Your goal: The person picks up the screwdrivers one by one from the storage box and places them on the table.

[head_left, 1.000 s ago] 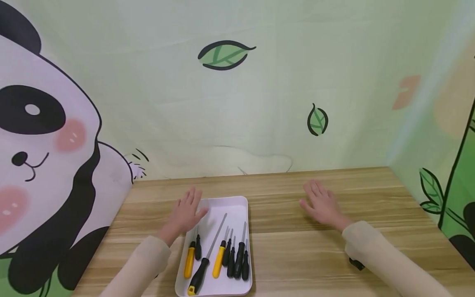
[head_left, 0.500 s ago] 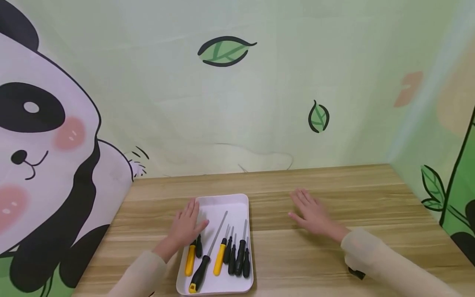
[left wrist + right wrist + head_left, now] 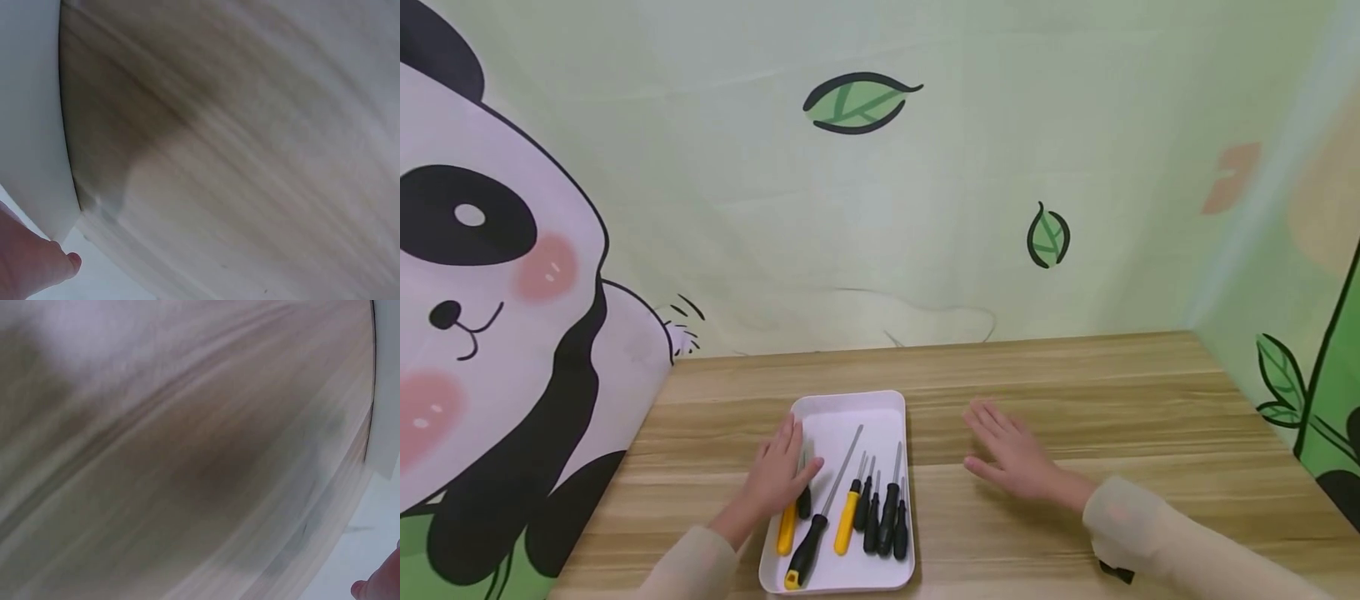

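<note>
A white tray (image 3: pixel 842 408) lies on the wooden table, holding several screwdrivers. Among them are a long one with a black handle and yellow end (image 3: pixel 807 550), a yellow-handled screwdriver (image 3: pixel 846 523) and a group of black-handled screwdrivers (image 3: pixel 886 521) along the right side. My left hand (image 3: pixel 775 475) lies over the tray's left edge with straight fingers, partly covering another yellow-handled screwdriver (image 3: pixel 786 533). Whether it touches the rim I cannot tell. To the tray's right, my right hand (image 3: pixel 1011 454) is over the table, fingers straight and holding nothing. In the left wrist view the tray's side (image 3: pixel 31 119) shows beside a fingertip (image 3: pixel 62 265).
The wood-grain table (image 3: pixel 1075 375) ends at a pale green backdrop (image 3: pixel 925 208) printed with leaves and a panda (image 3: pixel 490 250). A small dark item (image 3: pixel 1116 572) shows under the right cuff.
My right hand has moved left and nearer to me, towards the tray. The left hand has come slightly down at the tray's left edge. The screwdrivers keep their places in the tray.
</note>
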`<state>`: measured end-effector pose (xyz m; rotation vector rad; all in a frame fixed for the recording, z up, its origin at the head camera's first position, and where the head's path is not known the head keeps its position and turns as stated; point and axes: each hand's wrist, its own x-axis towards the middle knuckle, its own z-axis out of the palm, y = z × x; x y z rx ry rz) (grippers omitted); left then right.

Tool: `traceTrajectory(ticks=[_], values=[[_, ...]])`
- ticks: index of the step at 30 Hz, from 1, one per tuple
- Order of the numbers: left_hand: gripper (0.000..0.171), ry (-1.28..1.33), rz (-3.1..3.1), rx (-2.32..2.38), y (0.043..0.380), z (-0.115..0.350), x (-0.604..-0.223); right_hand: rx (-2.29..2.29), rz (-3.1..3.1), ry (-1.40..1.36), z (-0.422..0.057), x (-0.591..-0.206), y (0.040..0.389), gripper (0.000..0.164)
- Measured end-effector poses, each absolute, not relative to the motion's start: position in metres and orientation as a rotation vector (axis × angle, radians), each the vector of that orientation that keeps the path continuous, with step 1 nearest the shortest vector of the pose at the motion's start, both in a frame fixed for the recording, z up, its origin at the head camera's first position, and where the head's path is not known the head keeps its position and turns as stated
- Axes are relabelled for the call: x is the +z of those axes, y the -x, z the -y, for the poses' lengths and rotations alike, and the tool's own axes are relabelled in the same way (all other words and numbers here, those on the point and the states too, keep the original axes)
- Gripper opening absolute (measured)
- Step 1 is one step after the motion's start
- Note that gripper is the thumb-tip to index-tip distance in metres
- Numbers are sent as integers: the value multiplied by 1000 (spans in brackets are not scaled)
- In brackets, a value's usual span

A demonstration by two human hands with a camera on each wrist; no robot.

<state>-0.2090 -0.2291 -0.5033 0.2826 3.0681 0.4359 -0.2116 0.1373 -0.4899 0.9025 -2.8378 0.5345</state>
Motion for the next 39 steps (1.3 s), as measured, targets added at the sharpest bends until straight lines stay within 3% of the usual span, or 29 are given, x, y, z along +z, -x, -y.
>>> traceTrajectory(ticks=[39], values=[[79,-107,-3029,558,203,225,-512,512,2881,-1249,-66,-483,182,65]])
